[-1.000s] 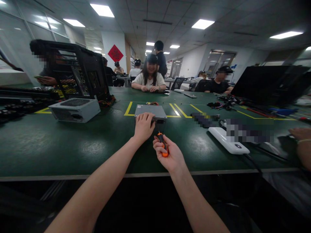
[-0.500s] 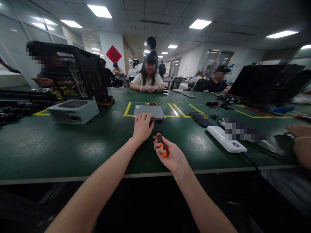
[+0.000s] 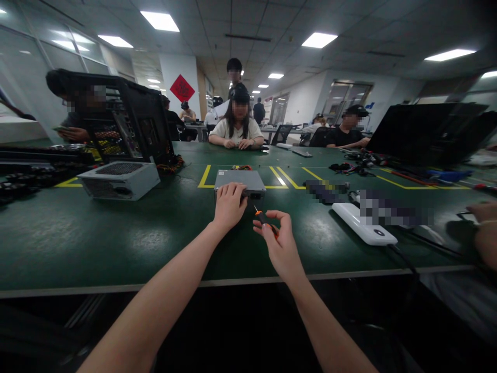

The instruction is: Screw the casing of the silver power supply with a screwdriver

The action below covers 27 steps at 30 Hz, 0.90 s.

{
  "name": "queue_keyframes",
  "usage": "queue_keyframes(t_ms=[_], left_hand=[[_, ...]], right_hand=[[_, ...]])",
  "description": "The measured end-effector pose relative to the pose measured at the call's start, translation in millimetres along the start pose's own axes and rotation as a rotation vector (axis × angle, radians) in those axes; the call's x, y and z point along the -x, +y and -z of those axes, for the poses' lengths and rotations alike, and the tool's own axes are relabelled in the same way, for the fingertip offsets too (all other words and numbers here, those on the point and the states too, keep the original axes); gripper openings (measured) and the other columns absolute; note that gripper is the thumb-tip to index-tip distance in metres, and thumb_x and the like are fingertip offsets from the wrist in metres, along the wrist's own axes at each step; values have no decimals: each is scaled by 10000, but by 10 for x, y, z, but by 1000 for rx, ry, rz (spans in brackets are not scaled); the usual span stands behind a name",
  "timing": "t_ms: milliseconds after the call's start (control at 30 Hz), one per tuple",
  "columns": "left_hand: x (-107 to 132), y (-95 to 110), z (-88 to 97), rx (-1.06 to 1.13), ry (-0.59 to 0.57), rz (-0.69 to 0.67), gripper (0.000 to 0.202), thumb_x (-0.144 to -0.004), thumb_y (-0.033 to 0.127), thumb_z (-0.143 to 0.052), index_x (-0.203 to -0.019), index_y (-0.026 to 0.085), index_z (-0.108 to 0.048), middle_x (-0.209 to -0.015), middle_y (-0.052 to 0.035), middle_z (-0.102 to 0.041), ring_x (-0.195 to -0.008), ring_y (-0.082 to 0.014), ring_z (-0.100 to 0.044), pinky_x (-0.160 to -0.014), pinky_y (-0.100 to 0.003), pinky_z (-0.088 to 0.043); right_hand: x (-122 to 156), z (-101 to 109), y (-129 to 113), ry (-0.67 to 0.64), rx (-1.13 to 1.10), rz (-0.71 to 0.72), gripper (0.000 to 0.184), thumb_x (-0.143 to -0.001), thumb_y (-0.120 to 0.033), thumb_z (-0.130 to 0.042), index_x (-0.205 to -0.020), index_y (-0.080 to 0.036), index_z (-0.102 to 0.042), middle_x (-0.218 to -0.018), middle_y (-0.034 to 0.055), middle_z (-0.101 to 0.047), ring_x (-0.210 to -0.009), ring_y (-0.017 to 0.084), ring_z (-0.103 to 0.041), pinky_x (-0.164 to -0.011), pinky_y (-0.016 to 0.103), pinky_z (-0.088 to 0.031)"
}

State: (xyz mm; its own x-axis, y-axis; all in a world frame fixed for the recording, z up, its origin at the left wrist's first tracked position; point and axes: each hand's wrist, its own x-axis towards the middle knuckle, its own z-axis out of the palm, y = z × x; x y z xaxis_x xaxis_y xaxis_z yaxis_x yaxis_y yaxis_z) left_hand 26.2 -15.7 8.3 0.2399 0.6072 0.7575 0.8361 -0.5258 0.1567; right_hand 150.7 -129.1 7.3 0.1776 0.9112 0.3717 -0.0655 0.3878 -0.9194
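A flat grey metal box (image 3: 239, 180) lies on the green table (image 3: 116, 233) in front of me. My left hand (image 3: 229, 206) rests on its near left corner, fingers curled over the edge. My right hand (image 3: 278, 239) pinches an orange-and-black screwdriver (image 3: 265, 220) between thumb and fingertips, its thin tip pointing at the near face of the box. The back of my right hand hides most of the handle.
A grey power supply unit (image 3: 119, 179) and an open black computer case (image 3: 128, 122) stand at the left. A white flat device (image 3: 364, 224) with a cable lies to the right. Another person's hand (image 3: 481, 228) rests at the right edge. People sit across the table.
My right hand has turned over and shifted its grip on the screwdriver from palm-up to fingertips, moving slightly right and forward. My left hand stays on the box.
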Motion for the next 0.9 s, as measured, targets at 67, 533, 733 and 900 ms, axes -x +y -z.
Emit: queue_keyframes(t_ms=[67,533,733,900], left_hand=[[-1,-2,1,3,-1,-1,277,-802,218,-479,-1079,220,-494,-1119,-60,-534,-1065,-221,-452,-933,-372,-326],[4,-10,27,5,-25,-5,293,-797,207,-480,-1089,224,-492,-1129,-56,-533,-1071,-220,-445,-945,-373,-314],[9,-15,5,5,-12,1,282,-795,211,-480,-1076,225,-496,-1109,-57,-538,-1058,-223,-448,-939,-376,-312],[-1,-6,-8,-4,-8,4,279,-798,216,-480,-1077,223,-497,-1117,-58,-534,-1059,-224,-448,-931,-366,-318]], right_hand=[[-3,2,-3,-17,230,151,202,-796,-221,-506,-997,-240,-507,-1064,38,-464,-872,120,-553,-764,285,-484],[-86,56,-199,-216,517,358,162,-859,-280,-423,-815,-208,-561,-1036,61,-537,-979,175,-521,-868,343,-395],[-163,159,-123,-236,481,387,297,-828,-270,-487,-1125,-282,-493,-1154,50,-516,-998,176,-521,-901,382,-399],[-449,334,-73,-210,610,550,154,-763,-240,-582,-913,-272,-600,-999,39,-606,-945,187,-536,-896,390,-395]])
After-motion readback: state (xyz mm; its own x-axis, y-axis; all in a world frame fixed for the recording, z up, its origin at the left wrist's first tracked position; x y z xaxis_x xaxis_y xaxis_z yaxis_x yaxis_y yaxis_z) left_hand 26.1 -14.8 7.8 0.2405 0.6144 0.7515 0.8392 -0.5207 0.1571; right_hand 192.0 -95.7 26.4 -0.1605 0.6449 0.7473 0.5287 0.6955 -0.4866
